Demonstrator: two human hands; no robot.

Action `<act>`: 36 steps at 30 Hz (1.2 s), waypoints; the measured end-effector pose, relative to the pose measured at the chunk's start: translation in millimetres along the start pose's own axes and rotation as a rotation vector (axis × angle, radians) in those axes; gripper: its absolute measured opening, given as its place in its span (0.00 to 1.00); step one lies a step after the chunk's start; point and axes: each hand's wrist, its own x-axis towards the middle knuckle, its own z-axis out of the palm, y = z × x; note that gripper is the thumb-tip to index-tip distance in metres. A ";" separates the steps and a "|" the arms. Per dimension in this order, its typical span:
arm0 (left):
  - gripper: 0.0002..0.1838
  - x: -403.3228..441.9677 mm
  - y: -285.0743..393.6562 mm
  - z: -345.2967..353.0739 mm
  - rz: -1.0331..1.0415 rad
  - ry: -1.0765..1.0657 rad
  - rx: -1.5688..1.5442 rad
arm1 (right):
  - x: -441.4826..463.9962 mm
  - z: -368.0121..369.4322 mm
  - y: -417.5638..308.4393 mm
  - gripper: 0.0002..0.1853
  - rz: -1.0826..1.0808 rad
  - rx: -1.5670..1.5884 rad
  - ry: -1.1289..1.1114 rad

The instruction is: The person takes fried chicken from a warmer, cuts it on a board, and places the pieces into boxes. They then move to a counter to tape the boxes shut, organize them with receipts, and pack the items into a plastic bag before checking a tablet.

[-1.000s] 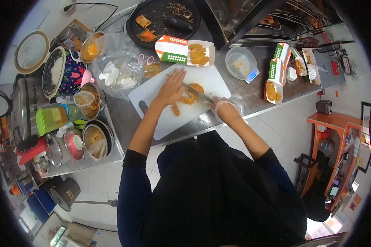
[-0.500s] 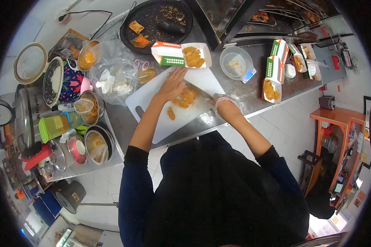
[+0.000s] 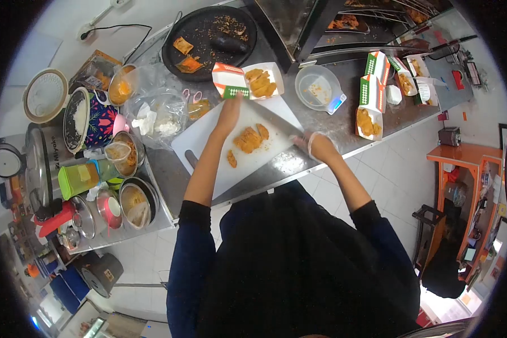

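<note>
On a metal counter (image 3: 287, 164), paper carton (image 3: 227, 74) held fried strips (image 3: 261, 84), round tub (image 3: 322, 74) held crumbs (image 3: 316, 91), right hand (image 3: 321, 147) (plastic-gloved) clutched knife (image 3: 281, 123), left hand (image 3: 228, 117) grip was unclear

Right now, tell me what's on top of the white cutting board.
Fried pieces lie on the white cutting board; a knife extends across it. What the left hand and forearm cover can't be seen.
</note>
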 end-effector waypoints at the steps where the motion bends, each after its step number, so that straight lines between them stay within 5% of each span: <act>1: 0.33 2.9 1.4 -4.6 -0.161 0.008 -0.185 | 0.8 -5.7 -0.3 0.32 0.088 -0.046 -0.041; 4: 0.38 -3.9 9.1 -24.0 -0.389 0.077 -0.599 | 3.8 -14.7 -32.9 0.31 0.149 -0.214 0.225; 5: 0.38 -12.9 11.1 -30.1 -0.422 0.106 -0.712 | 27.4 32.5 -1.6 0.30 -0.172 -0.267 0.620; 7: 0.37 -36.5 10.5 -41.3 -0.388 0.156 -0.683 | 28.3 -16.0 -90.7 0.30 -0.010 -0.098 0.020; 10: 0.34 -77.0 1.9 -61.5 -0.390 0.172 -0.686 | 27.9 56.0 -127.7 0.29 -0.297 -0.162 0.528; 12: 0.33 -106.0 -10.3 -75.8 -0.393 0.211 -0.708 | 38.5 85.9 -142.8 0.28 -0.339 -0.250 0.505; 14: 0.31 -132.2 -5.2 -86.5 -0.451 0.294 -0.701 | 40.4 77.5 -160.6 0.27 -0.284 -0.248 0.014; 20: 0.26 -153.4 -12.3 -98.9 -0.456 0.440 -0.706 | 63.3 137.3 -134.2 0.16 -0.560 -0.269 0.462; 23: 0.24 -138.8 29.6 -80.5 -0.340 0.494 -0.633 | 61.2 119.6 -118.5 0.14 -0.763 -0.175 0.388; 26: 0.22 -113.0 82.4 -44.6 -0.212 0.478 -0.546 | 65.0 78.6 -100.4 0.13 -0.341 0.236 0.094; 28: 0.21 -93.3 107.4 -0.5 -0.149 0.426 -0.496 | 31.4 57.2 -41.2 0.15 -0.422 0.803 0.456; 30: 0.20 -68.9 122.5 55.6 -0.148 0.267 -0.513 | -33.1 -43.0 1.2 0.26 0.094 1.349 0.144; 32: 0.19 -44.7 137.3 134.1 -0.120 -0.143 -0.515 | -44.5 -45.9 91.3 0.29 0.001 1.884 0.049; 34: 0.23 -15.8 124.5 232.6 -0.145 -0.359 -0.562 | -80.2 -84.4 152.2 0.31 -0.033 1.946 0.244; 36: 0.34 11.4 115.5 326.9 0.024 -0.218 -0.199 | -100.1 -110.5 212.1 0.30 -0.065 1.838 0.391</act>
